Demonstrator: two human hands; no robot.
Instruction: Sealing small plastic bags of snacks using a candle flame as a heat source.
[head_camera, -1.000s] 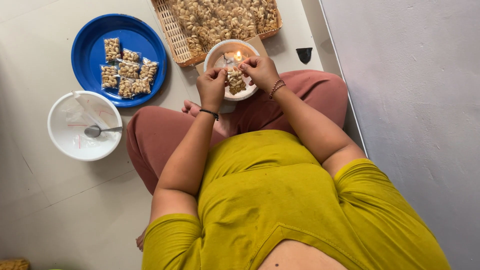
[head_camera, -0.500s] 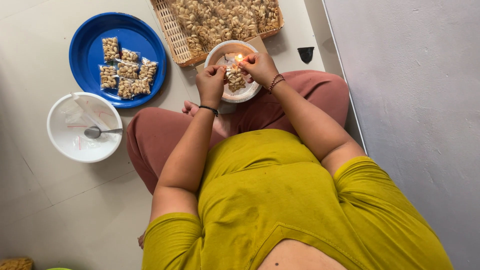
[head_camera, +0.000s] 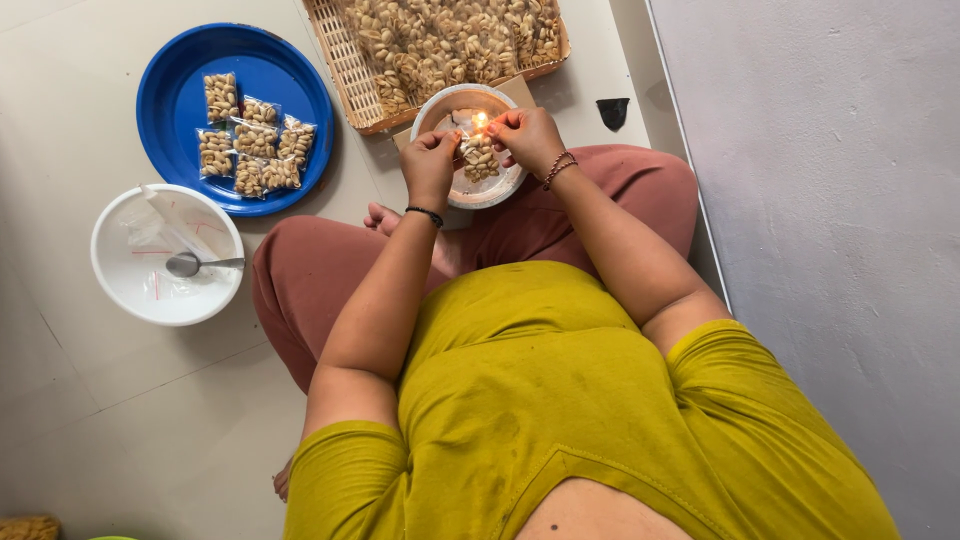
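A small clear plastic packet of pale peanuts hangs between the two hands, its top edge pulled up to a small yellow flame. The left hand pinches the packet's upper left corner with fingers closed tight on the plastic; the right hand grips the upper right corner in the same narrow pinch. A thin dark band sits on the left wrist, and red and dark bangles on the right.

Packet and flame are over a round white bowl with a pinkish inside, which rests on the floor just ahead of the person's crossed legs in rust-red trousers. What the flame burns from cannot be made out.

Just beyond the bowl, touching its far rim, lies a rectangular woven cane tray heaped with loose peanuts. To its left is a round blue plastic plate carrying several filled clear packets of peanuts laid close together. Near the left knee stands a round white plastic bowl holding empty clear bags and a metal spoon. A small black object lies on the pale tiled floor to the right of the tray, near the grey wall. The person wears a mustard-yellow top.
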